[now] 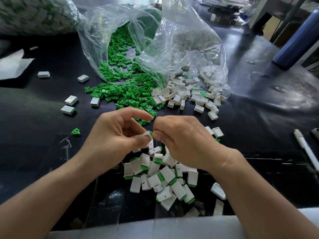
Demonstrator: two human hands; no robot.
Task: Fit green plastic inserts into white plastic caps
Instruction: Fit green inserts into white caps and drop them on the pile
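Green plastic insert point(151, 133), only a sliver of it showing, sits at the mouth of a small white rectangular plastic cap point(147, 134). Both are held in the air, well in front of the crumpled clear plastic bag point(172, 49). The left hand point(117, 135) pinches the cap between thumb and curled fingers, with its forefinger arched free above. The right hand point(183, 140) has its fingers curled tight and pinches the insert against the cap's opening.

The step in hand looks like the seating itself, with the insert at the opening and not yet pushed home. The next move probably calls for a straight, square push along the cap's length until green meets the white rim. The left pinch would need to stay steady so the smooth, hard cap does not twist.

Farther from the bag than the hands, nearest the person, lies a heap of finished caps point(165, 178). These are glossy white boxy shells with a green edge at one end, some marked with a short dark line. Just in front of the bag's mouth spreads a drift of loose green inserts point(127, 95), small, fan-shaped and ribbed. At the bag's right corner, hollow white caps point(186, 95) spill out, open-topped and thin-walled. Everything rests on a shiny black table point(43, 118). Left of the bag, a few stray filled caps point(71, 100) lie apart.
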